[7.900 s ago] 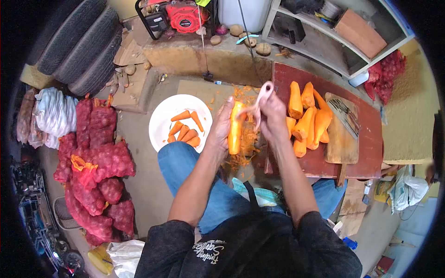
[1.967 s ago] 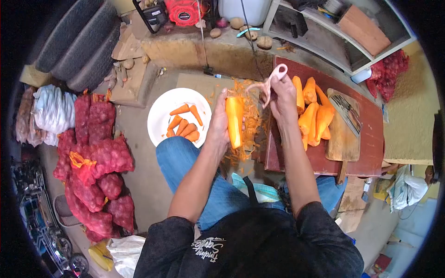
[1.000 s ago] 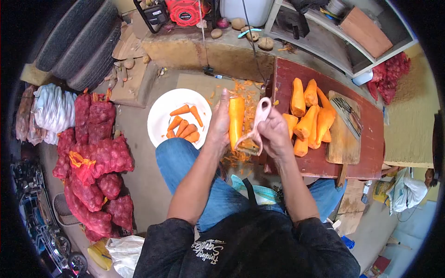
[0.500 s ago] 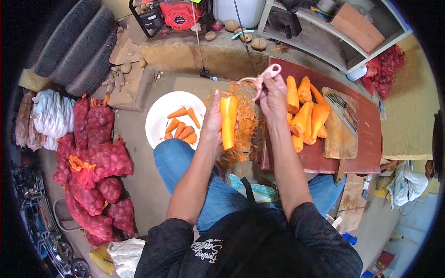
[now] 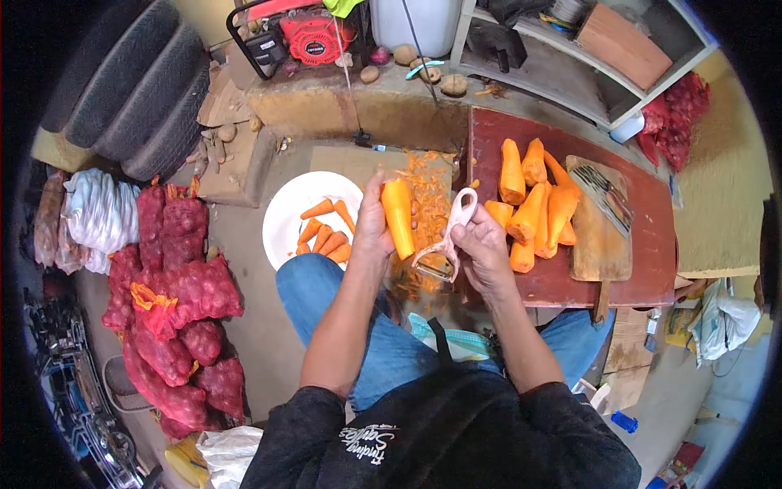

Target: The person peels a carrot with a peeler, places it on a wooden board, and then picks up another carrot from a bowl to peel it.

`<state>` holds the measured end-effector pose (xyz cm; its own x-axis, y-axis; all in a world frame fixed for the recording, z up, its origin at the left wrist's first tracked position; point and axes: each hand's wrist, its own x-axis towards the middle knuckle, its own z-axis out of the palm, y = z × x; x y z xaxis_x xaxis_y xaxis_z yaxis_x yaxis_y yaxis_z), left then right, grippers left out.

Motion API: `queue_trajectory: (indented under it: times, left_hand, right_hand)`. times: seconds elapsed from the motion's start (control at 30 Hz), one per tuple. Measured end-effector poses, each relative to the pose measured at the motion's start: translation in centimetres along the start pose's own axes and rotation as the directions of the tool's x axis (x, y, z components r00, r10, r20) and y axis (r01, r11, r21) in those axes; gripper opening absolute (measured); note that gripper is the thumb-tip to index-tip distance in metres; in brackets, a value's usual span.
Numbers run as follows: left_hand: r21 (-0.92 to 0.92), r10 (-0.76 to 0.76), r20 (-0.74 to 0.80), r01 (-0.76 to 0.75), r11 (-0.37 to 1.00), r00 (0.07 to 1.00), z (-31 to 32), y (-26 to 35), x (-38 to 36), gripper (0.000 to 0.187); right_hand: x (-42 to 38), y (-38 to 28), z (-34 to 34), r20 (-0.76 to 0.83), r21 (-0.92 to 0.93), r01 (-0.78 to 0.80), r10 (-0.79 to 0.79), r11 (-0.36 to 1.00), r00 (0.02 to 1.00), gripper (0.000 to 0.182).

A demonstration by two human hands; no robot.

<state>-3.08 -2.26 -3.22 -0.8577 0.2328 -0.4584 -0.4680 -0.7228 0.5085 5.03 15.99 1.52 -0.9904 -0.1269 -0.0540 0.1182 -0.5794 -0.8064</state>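
My left hand (image 5: pixel 375 218) is wrapped round a thick orange carrot (image 5: pixel 397 218), held nearly upright over the floor. In my right hand (image 5: pixel 484 248) is a pale pink peeler (image 5: pixel 461 213), its handle loop pointing up and its blade end down, close beside the carrot's lower end but apart from it. Orange peelings (image 5: pixel 432 196) lie heaped below, partly hidden by my hands. To the left, a white basin (image 5: pixel 281 200) contains several smaller carrots (image 5: pixel 322 232). Several large peeled carrots (image 5: pixel 538 208) are piled on the red-brown table (image 5: pixel 497 130) at my right.
A wooden cutting board (image 5: pixel 599 265) with a knife (image 5: pixel 607 191) on it lies beyond the carrot pile. Red net sacks (image 5: pixel 179 301) are stacked at the left, below several tyres (image 5: pixel 138 90). A red generator (image 5: pixel 314 41) and a shelf (image 5: pixel 562 61) stand at the back.
My right hand has brought the peeler down from above the carrot to near its lower end and turned it blade-down. The carrot has tilted slightly in my left hand.
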Motion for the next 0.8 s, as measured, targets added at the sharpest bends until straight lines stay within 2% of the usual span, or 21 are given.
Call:
queue_trajectory:
  times: [0.1, 0.2, 0.23, 0.37, 0.47, 0.57, 0.67, 0.7, 0.73, 0.8]
  left_hand:
    - [-0.121, -0.024, 0.024, 0.026, 0.992, 0.999, -0.6, -0.4, 1.0, 0.034]
    - [-0.184, -0.128, 0.041, 0.134, 0.974, 0.991, -0.5, -0.4, 1.4, 0.037]
    - [-0.251, -0.11, 0.057, 0.121, 0.961, 0.992, -0.3, -0.8, 1.6, 0.039]
    - [-0.352, -0.102, 0.277, 0.2, 0.915, 0.955, -1.0, -1.3, 2.2, 0.044]
    - [-0.309, -0.099, 0.496, 0.282, 0.908, 0.863, -0.9, -1.2, 2.0, 0.048]
    - [-0.225, -0.044, 0.518, 0.186, 0.956, 0.854, 1.7, -1.2, -0.2, 0.053]
    - [-0.097, 0.025, 0.314, 0.006, 0.995, 0.949, 5.0, -1.5, -2.6, 0.054]
    - [-0.102, 0.021, 0.297, 0.009, 0.995, 0.955, 4.7, -1.6, -2.6, 0.053]
    - [0.079, 0.02, 0.278, -0.043, 0.996, 0.96, 4.4, -1.5, -2.4, 0.057]
    - [0.424, 0.03, 0.239, -0.132, 0.896, 0.971, 4.1, -1.3, -2.3, 0.069]
  right_hand:
    - [-1.4, -0.3, -0.8, -0.002, -0.087, 0.01, -0.01, 0.996, 1.0, 0.031]
    - [-4.3, -1.4, -1.0, -0.052, -0.251, -0.015, 0.002, 0.968, 0.999, 0.031]
    - [-5.1, -1.9, -0.8, -0.061, -0.257, 0.013, -0.03, 0.966, 0.998, 0.029]
    - [-7.1, -3.2, -2.1, 0.0, -0.355, 0.005, -0.006, 0.935, 1.0, 0.024]
    - [-7.5, -3.6, -2.4, -0.001, -0.367, -0.013, 0.014, 0.93, 1.0, 0.023]
    - [-7.7, -2.8, -2.7, 0.063, -0.384, 0.058, -0.036, 0.921, 0.997, 0.023]
    - [-7.9, -2.9, -3.1, 0.127, -0.487, 0.048, 0.016, 0.872, 0.992, 0.02]
    - [-7.9, -2.9, -2.9, 0.131, -0.493, 0.064, 0.001, 0.868, 0.991, 0.02]
    - [-7.9, -2.9, -3.0, 0.127, -0.523, 0.069, -0.002, 0.85, 0.992, 0.02]
    - [-7.7, -2.8, -3.3, 0.121, -0.582, 0.073, -0.002, 0.81, 0.993, 0.02]
